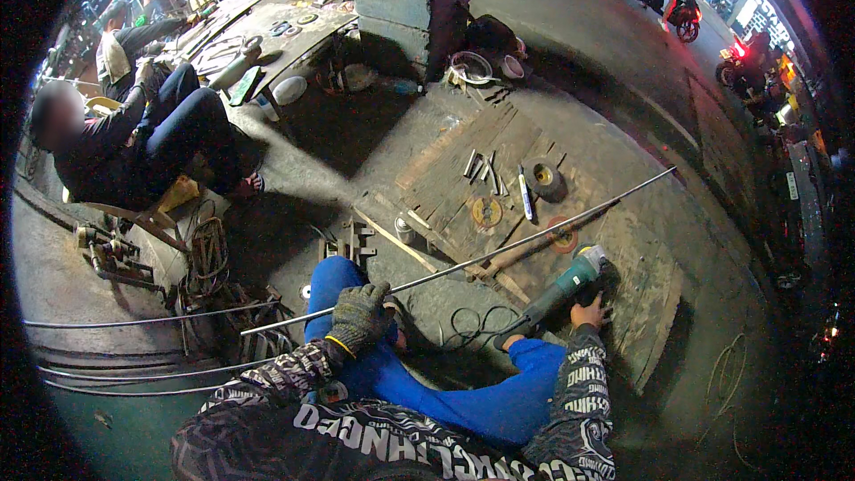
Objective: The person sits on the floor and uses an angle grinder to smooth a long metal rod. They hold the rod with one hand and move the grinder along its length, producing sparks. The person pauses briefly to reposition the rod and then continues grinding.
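My left hand [359, 316], in a grey knitted glove, is closed around a long thin metal rod [419, 281]. The rod slants from beside my left knee up over the wooden board [641, 303], its far end near the board's right side. At the board's near edge lies a green and dark angle grinder [570, 280], its head pointing away from me. Right beside the grinder, my bare right hand [590, 313] has its fingers apart, apparently not wrapped around the tool. The grinder's cord [476, 328] loops near my right foot.
On the board lie short metal pieces [482, 169], a marker [525, 196], a dark roll [544, 178] and discs [487, 211]. A spray can [404, 230] stands left. More rods [160, 373] lie at left. Another person [134, 142] sits there; a block pillar [411, 9] stands ahead.
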{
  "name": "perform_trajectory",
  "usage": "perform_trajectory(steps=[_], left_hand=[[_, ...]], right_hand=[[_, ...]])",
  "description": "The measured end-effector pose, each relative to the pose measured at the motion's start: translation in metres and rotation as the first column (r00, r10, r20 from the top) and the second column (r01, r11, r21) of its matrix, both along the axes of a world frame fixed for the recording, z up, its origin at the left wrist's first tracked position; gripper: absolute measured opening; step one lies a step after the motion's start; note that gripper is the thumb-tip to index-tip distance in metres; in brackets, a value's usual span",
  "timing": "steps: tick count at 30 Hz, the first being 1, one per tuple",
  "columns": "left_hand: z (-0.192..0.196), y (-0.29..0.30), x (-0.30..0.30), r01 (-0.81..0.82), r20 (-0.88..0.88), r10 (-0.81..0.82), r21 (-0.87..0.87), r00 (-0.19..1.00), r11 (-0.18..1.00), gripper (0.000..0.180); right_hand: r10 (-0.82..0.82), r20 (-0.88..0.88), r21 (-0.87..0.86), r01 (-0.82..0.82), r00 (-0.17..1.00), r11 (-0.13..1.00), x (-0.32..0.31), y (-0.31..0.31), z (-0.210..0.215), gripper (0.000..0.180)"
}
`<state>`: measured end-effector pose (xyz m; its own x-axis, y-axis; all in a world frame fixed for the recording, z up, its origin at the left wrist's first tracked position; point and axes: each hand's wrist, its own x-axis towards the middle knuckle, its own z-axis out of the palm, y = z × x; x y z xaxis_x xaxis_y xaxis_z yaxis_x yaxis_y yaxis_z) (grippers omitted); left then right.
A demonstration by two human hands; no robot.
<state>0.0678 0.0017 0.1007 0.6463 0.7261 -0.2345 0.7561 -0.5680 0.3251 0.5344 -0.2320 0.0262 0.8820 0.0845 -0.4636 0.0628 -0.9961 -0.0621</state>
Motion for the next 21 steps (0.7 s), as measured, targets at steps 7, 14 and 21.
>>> perform_trajectory(steps=[7, 14, 21], left_hand=[[0.0, 0.002, -0.001, 0.006, 0.004, -0.006, 0.015, 1.0, 1.0, 0.05], [0.001, 0.006, 0.003, 0.032, 0.017, -0.033, 0.08, 0.999, 0.996, 0.05], [-0.004, 0.006, 0.0, 0.01, -0.007, -0.01, 0.019, 1.0, 1.0, 0.052]], right_hand=[[0.279, -0.288, -0.413, -0.381, 0.916, 0.827, 0.024, -0.01, -0.04, 0.094], [0.035, -0.092, -0.206, -0.054, 0.995, 0.977, 0.007, -0.004, -0.005, 0.102], [0.118, -0.103, -0.202, -0.137, 0.988, 0.97, 0.009, -0.004, -0.01, 0.107]])
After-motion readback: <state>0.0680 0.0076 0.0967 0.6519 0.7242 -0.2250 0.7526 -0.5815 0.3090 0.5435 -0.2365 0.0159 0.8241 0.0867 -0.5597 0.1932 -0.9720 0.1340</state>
